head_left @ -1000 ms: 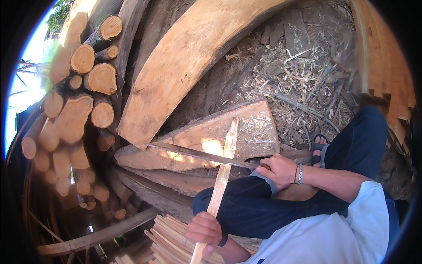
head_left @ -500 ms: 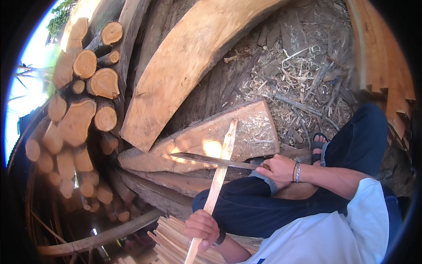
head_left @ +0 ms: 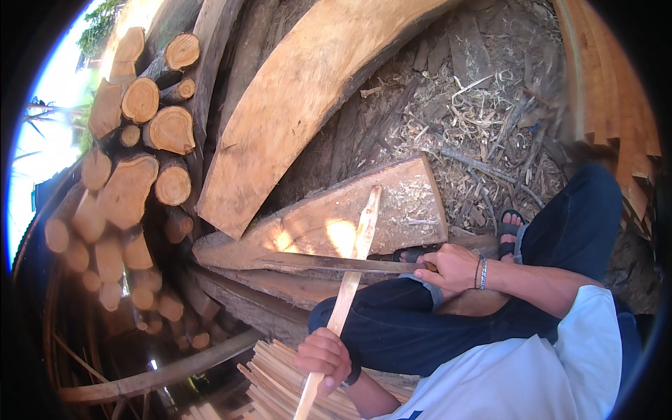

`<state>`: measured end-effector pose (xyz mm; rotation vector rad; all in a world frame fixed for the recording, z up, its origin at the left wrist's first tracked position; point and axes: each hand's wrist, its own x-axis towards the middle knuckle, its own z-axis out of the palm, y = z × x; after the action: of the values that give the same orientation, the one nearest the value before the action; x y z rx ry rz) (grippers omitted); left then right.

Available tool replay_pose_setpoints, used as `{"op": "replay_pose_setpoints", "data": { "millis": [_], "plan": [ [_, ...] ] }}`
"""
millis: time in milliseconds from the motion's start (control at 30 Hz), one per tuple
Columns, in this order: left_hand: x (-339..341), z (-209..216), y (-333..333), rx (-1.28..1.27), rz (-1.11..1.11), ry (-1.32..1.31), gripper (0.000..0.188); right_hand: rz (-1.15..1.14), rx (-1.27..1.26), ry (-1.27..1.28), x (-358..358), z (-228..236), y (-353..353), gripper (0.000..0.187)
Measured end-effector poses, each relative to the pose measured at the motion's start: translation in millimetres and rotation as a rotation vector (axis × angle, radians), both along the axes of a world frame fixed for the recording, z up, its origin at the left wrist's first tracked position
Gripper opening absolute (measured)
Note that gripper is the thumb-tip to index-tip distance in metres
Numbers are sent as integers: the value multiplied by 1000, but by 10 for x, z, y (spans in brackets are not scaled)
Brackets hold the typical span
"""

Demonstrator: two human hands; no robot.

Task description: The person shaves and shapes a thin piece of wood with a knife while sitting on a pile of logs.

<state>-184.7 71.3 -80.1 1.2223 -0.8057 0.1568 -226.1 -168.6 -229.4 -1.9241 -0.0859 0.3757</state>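
Observation:
My left hand (head_left: 323, 360) is closed round the lower part of a long, pale wooden strip (head_left: 347, 285). The strip slants away from me, its far end over a flat, wedge-shaped wood slab (head_left: 402, 199) strewn with shavings. In my right hand (head_left: 451, 267) is the handle of a machete (head_left: 315, 262), its fingers wrapped tight. The long blade points left and crosses the strip around the middle, near the slab's close edge. Whether the blade's edge bites into the wood, I cannot tell.
Cut logs (head_left: 170, 130) are stacked at the left. A broad curved plank (head_left: 294, 91) lies beyond the slab. Shavings and twigs (head_left: 483, 119) litter the ground. Several thin wooden strips (head_left: 269, 381) lie near my left hand; boards (head_left: 609, 77) stand at the far right.
The machete's tip has swung slightly toward me and the blade has tilted, showing more of its flat. Both hands keep their grips; the whole view has shifted a little.

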Motion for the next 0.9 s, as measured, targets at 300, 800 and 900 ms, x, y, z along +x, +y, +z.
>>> {"op": "replay_pose_setpoints", "data": {
  "millis": [300,800,900],
  "plan": [
    [-9,4,-15,0,22,5,34,-30,17,-18,-32,-10,13,60],
    [27,9,-83,-20,28,-7,35,-78,-11,86,-14,-89,-66,60],
    [-9,-15,-7,-43,52,1,35,-136,5,78,-4,-131,-42,61]
  ]
}}
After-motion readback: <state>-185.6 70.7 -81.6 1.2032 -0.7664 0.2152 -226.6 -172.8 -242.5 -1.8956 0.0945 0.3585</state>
